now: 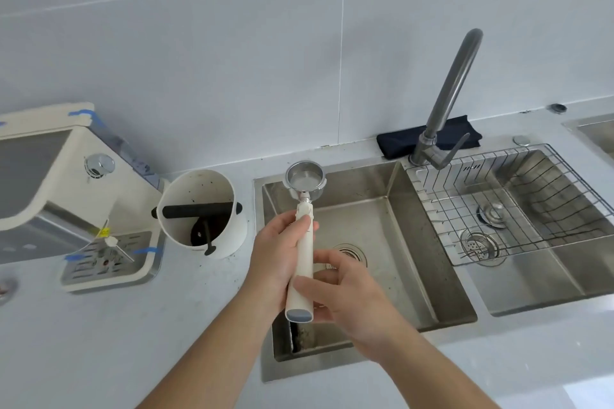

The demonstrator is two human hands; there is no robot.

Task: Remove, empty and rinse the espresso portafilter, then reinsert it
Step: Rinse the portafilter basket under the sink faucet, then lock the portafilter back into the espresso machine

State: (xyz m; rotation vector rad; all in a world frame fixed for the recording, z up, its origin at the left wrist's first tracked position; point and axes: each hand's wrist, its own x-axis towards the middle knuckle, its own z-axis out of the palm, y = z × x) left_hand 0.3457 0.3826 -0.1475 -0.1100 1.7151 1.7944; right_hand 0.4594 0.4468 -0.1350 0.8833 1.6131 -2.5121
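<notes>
Left hand closed round the upper part of the cream plastic handle of the steel-basket portafilter, thumb laid along the handle just below the metal neck. Right hand curled loosely at the handle's lower end, thumb across the front, fingers behind; grey end cap shows below it. Portafilter held basket-up over the left stainless steel sink basin, basket open toward the camera and looking clean inside. Round drain visible in the basin just beyond the right hand. Left of the basin, on the pale countertop, a white round knock box with a black crossbar, dark grounds inside. Further left, the cream espresso machine and its slotted drip tray. Right of the hands, a curved grey metal tap, then a second basin holding a wire rack.
</notes>
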